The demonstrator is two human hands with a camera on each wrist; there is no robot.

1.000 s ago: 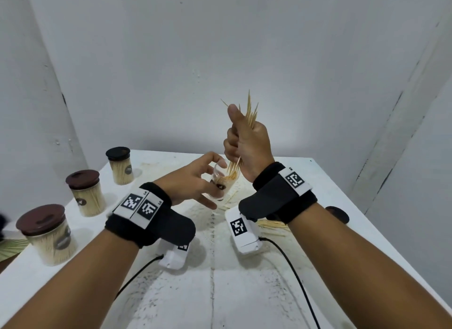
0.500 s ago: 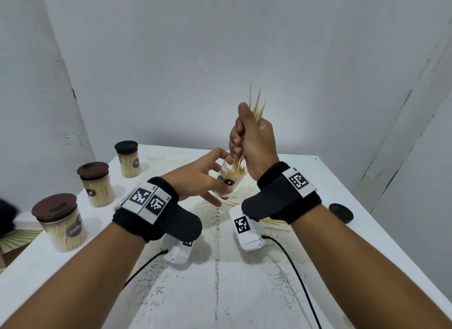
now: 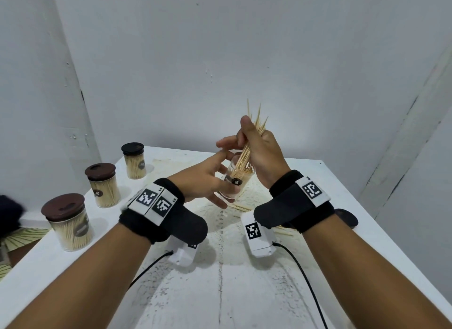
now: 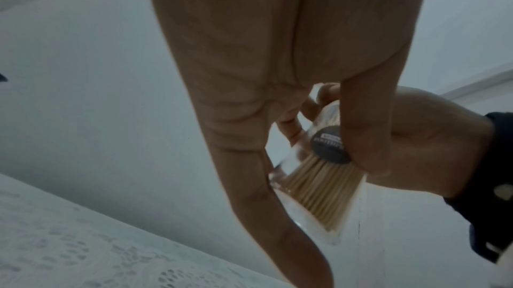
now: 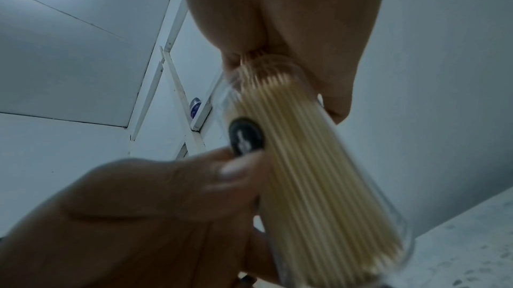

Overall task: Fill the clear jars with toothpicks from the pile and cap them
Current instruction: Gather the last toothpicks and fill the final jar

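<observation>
My left hand [image 3: 221, 179] grips a clear jar [image 3: 238, 181] with a dark round label, tilted and held just above the white table [image 3: 220, 292]. Its thumb [image 5: 222, 172] lies on the wall beside the label. My right hand [image 3: 254, 142] holds a bundle of toothpicks [image 3: 247, 154] upright over the mouth, pinched between thumb and palm, with the index finger stretched out to the left. The lower ends stand inside the jar [image 5: 319, 183], and the tips stick out above the thumb. A few loose toothpicks [image 3: 241, 207] lie under the hands.
Three capped jars full of toothpicks stand along the table's left edge: a near one [image 3: 68, 222], a middle one [image 3: 102, 185] and a far one [image 3: 135, 161]. A loose dark lid [image 3: 347, 217] lies near the right edge. Walls close in behind and on both sides.
My right hand has gone from a tight fist to a looser hold, the index finger now stretched out. The bundle sits deeper in the jar. The left hand still holds the jar.
</observation>
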